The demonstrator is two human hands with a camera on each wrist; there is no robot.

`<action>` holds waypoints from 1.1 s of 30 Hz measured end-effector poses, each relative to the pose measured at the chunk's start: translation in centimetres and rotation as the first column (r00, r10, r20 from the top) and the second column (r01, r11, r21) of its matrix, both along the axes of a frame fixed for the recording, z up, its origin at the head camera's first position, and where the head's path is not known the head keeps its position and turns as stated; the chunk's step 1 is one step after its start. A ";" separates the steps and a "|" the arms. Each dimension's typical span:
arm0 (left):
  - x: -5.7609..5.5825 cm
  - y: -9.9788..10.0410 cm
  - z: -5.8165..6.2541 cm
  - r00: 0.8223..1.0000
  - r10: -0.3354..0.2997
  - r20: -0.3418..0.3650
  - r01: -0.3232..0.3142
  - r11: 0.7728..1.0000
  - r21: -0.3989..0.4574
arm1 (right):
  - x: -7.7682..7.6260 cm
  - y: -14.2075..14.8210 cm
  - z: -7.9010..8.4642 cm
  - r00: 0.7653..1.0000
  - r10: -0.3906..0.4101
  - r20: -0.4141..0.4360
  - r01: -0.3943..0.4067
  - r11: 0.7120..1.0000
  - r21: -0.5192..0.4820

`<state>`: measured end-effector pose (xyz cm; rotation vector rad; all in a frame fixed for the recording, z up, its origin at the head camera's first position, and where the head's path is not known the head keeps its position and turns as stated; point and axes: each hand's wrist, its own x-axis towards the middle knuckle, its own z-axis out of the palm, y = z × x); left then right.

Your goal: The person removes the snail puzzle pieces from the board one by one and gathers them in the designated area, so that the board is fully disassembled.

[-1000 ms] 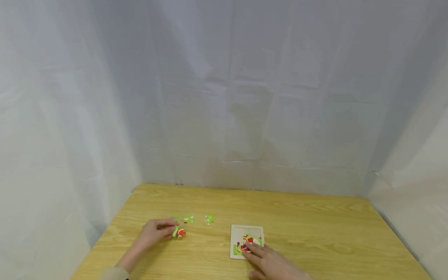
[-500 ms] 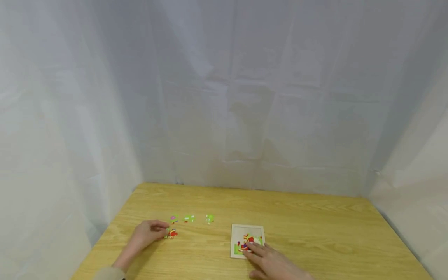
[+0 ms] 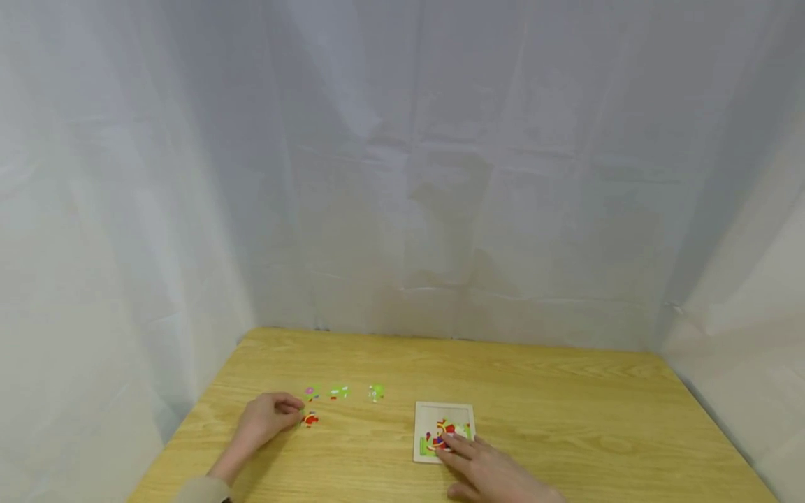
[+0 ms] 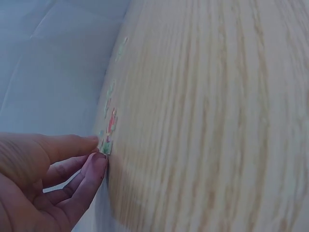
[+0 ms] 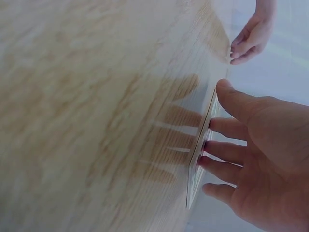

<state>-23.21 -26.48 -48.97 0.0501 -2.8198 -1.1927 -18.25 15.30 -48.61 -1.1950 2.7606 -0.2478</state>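
Observation:
At the table's left side my left hand (image 3: 269,419) pinches the edge of a small puzzle piece (image 3: 311,419), red with yellow, between thumb and fingertips. In the left wrist view its green end (image 4: 106,147) shows at the fingertips, and the piece appears to lie on the table. My right hand (image 3: 487,468) rests its straight fingertips on a square wooden puzzle board (image 3: 428,413). Several colourful pieces (image 3: 449,426) sit in the board's lower part, partly covered by those fingers. The right wrist view shows the extended fingers (image 5: 227,151) touching the board.
Behind the left hand lie three loose puzzle pieces: one with a pink patch (image 3: 311,392), a green and white one (image 3: 339,392) and a light green one (image 3: 376,392). White sheeting (image 3: 402,209) hangs behind and beside the wooden table (image 3: 566,405).
My left hand has drawn the red puzzle piece leftward, away from beneath the other loose pieces, then stays nearly still. The right hand keeps its place on the board.

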 end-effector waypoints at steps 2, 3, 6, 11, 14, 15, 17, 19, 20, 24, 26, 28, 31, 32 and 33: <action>-0.1 0.1 0.2 1.000 0.010 -0.002 -0.010 1.000 0.017 | -0.1 0.1 -0.1 1.000 -0.004 0.012 0.004 1.000 -0.006; -0.1 0.2 0.3 1.000 0.012 -0.004 -0.012 1.000 0.027 | -0.1 0.1 -0.1 1.000 -0.010 0.027 0.010 1.000 -0.008; -0.2 0.4 0.8 1.000 0.008 -0.013 -0.007 0.999 0.034 | -0.2 0.2 -0.3 0.999 -0.015 0.046 0.017 1.000 -0.024; -0.5 1.4 1.5 0.998 -0.064 -0.027 0.068 0.980 0.187 | -0.2 0.4 -0.4 0.999 -0.023 0.036 0.025 0.998 -0.058; -0.7 2.3 1.8 0.994 -0.104 -0.022 0.105 0.946 0.307 | -0.1 0.5 -0.4 1.000 -0.024 0.019 0.025 0.997 -0.076; -0.7 2.6 1.9 0.993 -0.116 -0.029 0.119 0.938 0.326 | -0.1 0.5 -0.4 1.000 -0.024 0.017 0.025 0.996 -0.083; -0.8 3.3 2.0 0.990 -0.134 -0.045 0.141 0.930 0.340 | -0.1 0.6 -0.3 0.999 -0.026 0.027 0.029 0.995 -0.091; -0.9 4.0 2.1 0.986 -0.153 -0.063 0.165 0.927 0.337 | -0.1 0.7 -0.3 0.999 -0.029 0.038 0.033 0.994 -0.099; -1.0 4.3 2.1 0.984 -0.161 -0.070 0.175 0.926 0.335 | -0.1 0.7 -0.3 0.999 -0.031 0.041 0.035 0.994 -0.104; -1.4 5.8 2.2 0.976 -0.195 -0.095 0.215 0.922 0.322 | -0.1 1.1 -0.4 1.000 -0.029 0.006 0.030 0.993 -0.115; -1.6 6.5 2.1 0.970 -0.216 -0.110 0.240 0.917 0.319 | -0.1 1.4 -0.6 0.999 -0.030 -0.021 0.028 0.994 -0.109; -1.7 7.2 2.0 0.961 -0.245 -0.128 0.274 0.908 0.317 | 0.0 1.6 -0.7 0.998 -0.034 -0.046 0.029 0.994 -0.101; -2.1 8.4 1.9 0.943 -0.298 -0.148 0.331 0.885 0.326 | 0.0 2.1 -0.8 0.996 -0.037 -0.082 0.030 0.997 -0.077; -2.2 8.9 1.9 0.938 -0.311 -0.152 0.345 0.879 0.329 | 0.0 2.3 -0.8 0.995 -0.034 -0.097 0.027 0.997 -0.072; -2.3 9.3 1.9 0.934 -0.324 -0.152 0.357 0.873 0.333 | 0.1 2.4 -0.8 0.994 -0.034 -0.101 0.027 0.997 -0.068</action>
